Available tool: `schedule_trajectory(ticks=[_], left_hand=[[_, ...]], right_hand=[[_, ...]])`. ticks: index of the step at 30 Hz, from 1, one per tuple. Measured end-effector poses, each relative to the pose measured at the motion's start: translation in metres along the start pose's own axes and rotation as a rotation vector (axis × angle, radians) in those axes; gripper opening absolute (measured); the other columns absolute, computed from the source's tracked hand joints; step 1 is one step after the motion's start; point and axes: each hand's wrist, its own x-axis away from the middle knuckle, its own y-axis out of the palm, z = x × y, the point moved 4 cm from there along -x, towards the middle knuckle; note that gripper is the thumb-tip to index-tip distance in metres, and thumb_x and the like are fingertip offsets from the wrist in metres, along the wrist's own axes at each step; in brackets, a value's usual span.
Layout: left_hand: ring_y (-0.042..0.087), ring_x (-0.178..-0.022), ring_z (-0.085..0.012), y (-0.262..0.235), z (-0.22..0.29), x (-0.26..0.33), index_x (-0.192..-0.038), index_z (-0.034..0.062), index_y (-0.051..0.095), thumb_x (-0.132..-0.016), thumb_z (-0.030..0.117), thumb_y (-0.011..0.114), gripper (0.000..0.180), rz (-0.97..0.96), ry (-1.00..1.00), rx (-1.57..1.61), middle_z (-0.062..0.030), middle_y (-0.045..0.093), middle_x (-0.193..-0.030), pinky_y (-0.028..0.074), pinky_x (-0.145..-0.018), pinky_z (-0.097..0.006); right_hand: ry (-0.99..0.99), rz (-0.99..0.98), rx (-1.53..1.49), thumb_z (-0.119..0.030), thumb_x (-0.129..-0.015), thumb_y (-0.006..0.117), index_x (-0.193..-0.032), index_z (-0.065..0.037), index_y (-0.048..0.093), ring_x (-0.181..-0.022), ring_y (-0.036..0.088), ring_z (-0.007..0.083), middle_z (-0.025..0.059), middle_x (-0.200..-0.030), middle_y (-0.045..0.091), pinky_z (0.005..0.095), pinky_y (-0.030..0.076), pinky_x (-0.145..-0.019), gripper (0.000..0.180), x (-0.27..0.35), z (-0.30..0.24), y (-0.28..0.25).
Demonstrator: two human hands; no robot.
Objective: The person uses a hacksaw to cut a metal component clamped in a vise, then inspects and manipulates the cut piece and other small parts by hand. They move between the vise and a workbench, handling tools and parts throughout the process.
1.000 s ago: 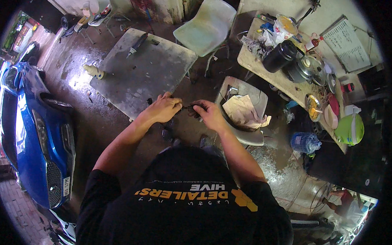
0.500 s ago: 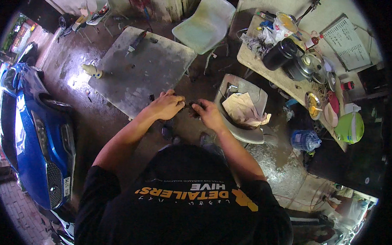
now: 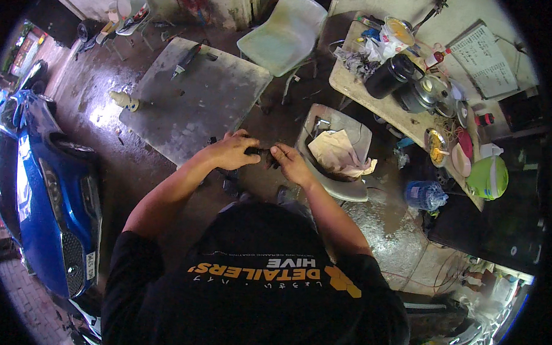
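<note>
Both hands meet in front of me, near the front corner of a low, worn grey table (image 3: 187,102). Between them is a small dark piece (image 3: 264,152), too dark and small to name. My right hand (image 3: 291,164) pinches it between thumb and curled fingers. From the other side, my left hand (image 3: 233,151) bends its fingers and thumb round its left end. Across that table lies a long dark hand tool with a pale tip (image 3: 185,63). A pale yellowish bottle-like object (image 3: 125,101) stands at its left edge.
A grey chair holding brown paper (image 3: 337,151) is just right of my hands; another pale chair (image 3: 284,36) stands beyond. On the right, a cluttered table (image 3: 375,106) bears a black canister (image 3: 389,76) and a pot. A blue car (image 3: 50,189) is parked left.
My left fingers have come closer to my right hand and now meet the dark piece. The whole view has shifted slightly.
</note>
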Motion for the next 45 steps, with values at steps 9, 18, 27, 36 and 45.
schedule_trajectory(ticks=[9, 18, 27, 36, 45], left_hand=[[0.059, -0.124, -0.0436, 0.014, -0.017, -0.012, -0.138, 0.0044, 0.06, -0.102, 0.041, 0.059, 0.052, 0.087, 0.191, -0.089, -0.024, 0.067, -0.127, 0.043, -0.108, -0.054], [0.067, -0.108, -0.0437, 0.013, 0.007, -0.009, -0.132, 0.0054, 0.06, -0.105, 0.037, 0.054, 0.042, 0.103, 0.166, -0.165, -0.0242, 0.072, -0.107, 0.041, -0.107, -0.054], [0.068, -0.103, -0.0444, 0.014, 0.016, -0.01, -0.119, 0.0069, 0.065, -0.105, 0.031, 0.054, 0.03, 0.13, 0.16, -0.193, -0.0219, 0.073, -0.097, 0.04, -0.106, -0.055], [0.066, -0.11, -0.0419, 0.044, -0.013, -0.03, -0.123, 0.0065, 0.065, -0.105, 0.037, 0.055, 0.037, 0.093, 0.136, -0.198, -0.0212, 0.073, -0.108, 0.041, -0.106, -0.053], [0.062, -0.121, -0.0409, 0.025, 0.015, -0.021, -0.128, 0.0029, 0.061, -0.101, 0.05, 0.059, 0.054, 0.013, 0.052, -0.056, -0.0248, 0.069, -0.12, 0.042, -0.106, -0.052]], right_hand=[[-0.176, 0.013, 0.59, -0.035, -0.107, 0.056, -0.121, 0.001, 0.062, -0.108, 0.067, 0.0381, 0.022, -0.117, 0.069, 0.0445, 0.052, -0.094, 0.039, 0.013, -0.038, -0.005], [-0.434, -0.038, 0.809, -0.024, -0.106, 0.054, -0.114, 0.0, 0.061, -0.108, 0.063, 0.047, 0.0258, -0.108, 0.067, 0.0533, 0.051, -0.091, 0.026, -0.002, -0.027, -0.006], [-0.074, 0.087, 0.508, -0.025, -0.106, 0.056, -0.122, 0.002, 0.064, -0.108, 0.062, 0.051, 0.0296, -0.12, 0.066, 0.0551, 0.05, -0.091, 0.032, -0.005, 0.0, -0.002], [0.064, -0.034, 0.298, -0.049, -0.11, 0.044, -0.097, -0.004, 0.064, -0.068, 0.051, 0.0196, 0.0037, -0.072, 0.055, 0.0346, 0.043, -0.068, 0.051, -0.02, 0.036, -0.001], [0.154, 0.057, 0.21, -0.054, -0.109, 0.045, -0.133, -0.002, 0.064, -0.108, 0.064, 0.0297, 0.0148, -0.119, 0.07, 0.0401, 0.048, -0.098, 0.06, 0.003, 0.002, -0.048]])
